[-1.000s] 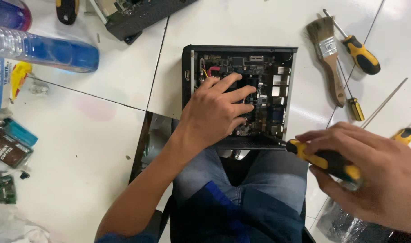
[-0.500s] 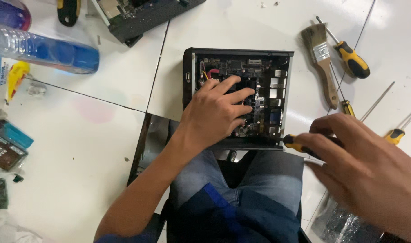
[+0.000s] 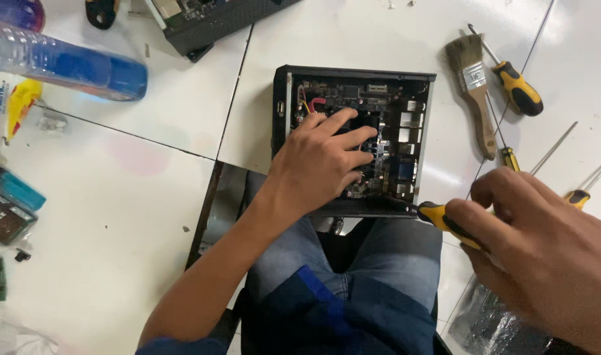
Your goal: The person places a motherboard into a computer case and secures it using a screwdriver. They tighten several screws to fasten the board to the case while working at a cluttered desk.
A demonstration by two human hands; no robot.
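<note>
The open mini PC case sits near the counter's near edge, right above the knees. The left hand is spread flat inside it, fingers resting on the circuit board. The right hand is wrapped around a yellow-and-black screwdriver, tip by the case's near right corner. The metal shell looks rigid and fairly light, but the board is probably fragile, so I'd grab the outer walls. The palm hides much of the board, and the screwdriver tip is hard to make out.
</note>
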